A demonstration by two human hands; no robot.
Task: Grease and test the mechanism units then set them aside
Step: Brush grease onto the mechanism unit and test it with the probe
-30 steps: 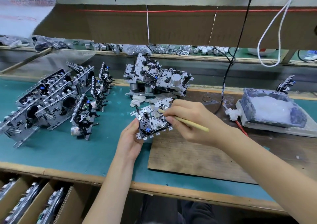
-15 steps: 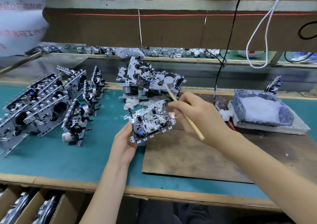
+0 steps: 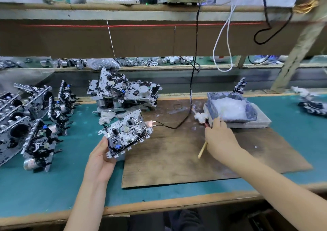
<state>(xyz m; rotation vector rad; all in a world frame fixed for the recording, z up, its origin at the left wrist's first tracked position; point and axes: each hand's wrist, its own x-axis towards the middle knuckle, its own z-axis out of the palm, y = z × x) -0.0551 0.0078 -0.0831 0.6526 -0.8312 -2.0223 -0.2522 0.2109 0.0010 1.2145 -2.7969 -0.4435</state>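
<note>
My left hand (image 3: pixel 100 160) grips a silver mechanism unit (image 3: pixel 126 133) by its lower left corner and holds it tilted above the green bench mat. My right hand (image 3: pixel 220 138) holds a thin wooden stick (image 3: pixel 202 149) and sits at the near left corner of the grease tray (image 3: pixel 231 108), which is filled with white grease. The stick's far end is hidden by my fingers. A black test lead (image 3: pixel 166 125) lies on the wooden board with its tip next to the unit's right edge.
A pile of mechanism units (image 3: pixel 123 93) lies behind the held one. Rows of units (image 3: pixel 35 124) stand on edge at the left. A brown wooden board (image 3: pixel 185 160) covers the mat in the middle. White and black cables (image 3: pixel 223 36) hang from the shelf above.
My right hand has left the unit and moved right with the stick to the grease tray. The view has tilted upward. My left hand still holds the unit.
</note>
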